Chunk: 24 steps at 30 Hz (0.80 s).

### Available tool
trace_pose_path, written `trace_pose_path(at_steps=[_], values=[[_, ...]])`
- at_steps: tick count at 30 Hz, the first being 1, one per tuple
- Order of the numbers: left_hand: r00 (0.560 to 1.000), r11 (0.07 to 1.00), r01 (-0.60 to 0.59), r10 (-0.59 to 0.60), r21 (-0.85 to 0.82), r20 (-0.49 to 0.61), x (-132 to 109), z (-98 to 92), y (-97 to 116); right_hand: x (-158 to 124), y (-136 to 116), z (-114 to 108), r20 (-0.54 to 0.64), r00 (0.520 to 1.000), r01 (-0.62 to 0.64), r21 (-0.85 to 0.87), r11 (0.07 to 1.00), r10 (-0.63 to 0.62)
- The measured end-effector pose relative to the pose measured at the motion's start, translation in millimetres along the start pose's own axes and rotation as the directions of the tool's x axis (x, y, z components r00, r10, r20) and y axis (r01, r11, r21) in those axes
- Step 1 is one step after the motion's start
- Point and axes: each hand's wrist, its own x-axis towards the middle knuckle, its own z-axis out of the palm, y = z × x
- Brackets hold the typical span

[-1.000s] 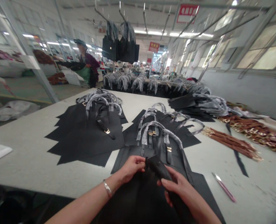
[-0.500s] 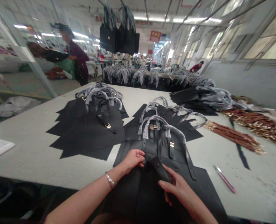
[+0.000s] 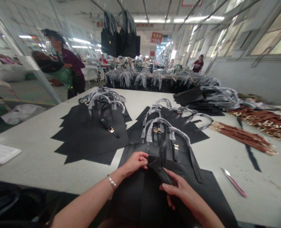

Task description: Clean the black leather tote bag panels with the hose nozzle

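In the head view a black leather bag panel (image 3: 140, 193) lies in front of me, its lower part dark near my body. My left hand (image 3: 138, 161) pinches the panel's upper edge, with the thumb hidden. My right hand (image 3: 175, 186) is closed round a folded part of black leather that stands up from the panel; whether this is a separate piece I cannot tell. Just beyond both hands rise black bag handles (image 3: 180, 134) in clear wrapping. Between them lies a short strap with a gold buckle (image 3: 176, 146).
A pale table (image 3: 35, 171) holds fanned black panels (image 3: 88, 133) at left and more handled panels (image 3: 195, 133) behind. At right are a pink-handled cutter (image 3: 234, 183) and brown straps (image 3: 246, 137). A white object (image 3: 3, 153) sits far left. Other people stand beyond the table.
The leather in my right hand has tilted lower and further open. My left hand keeps its place. A person at back right has straightened up; the view has shifted slightly.
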Motion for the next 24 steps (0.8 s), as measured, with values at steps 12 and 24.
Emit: trace_pose_path(at_steps=[12,24], values=[[0.995,0.993,-0.027,0.038,-0.117,0.096,-12.1,4.5,-3.8,19.7,-30.2,16.5,-0.005,0.999,0.045,-0.045,0.998,-0.045],[0.997,0.979,0.028,-0.013,-0.204,0.073,-10.0,7.1,-5.8,-4.8,-28.9,2.3,-0.058,0.998,-0.045,-0.079,0.996,0.040]])
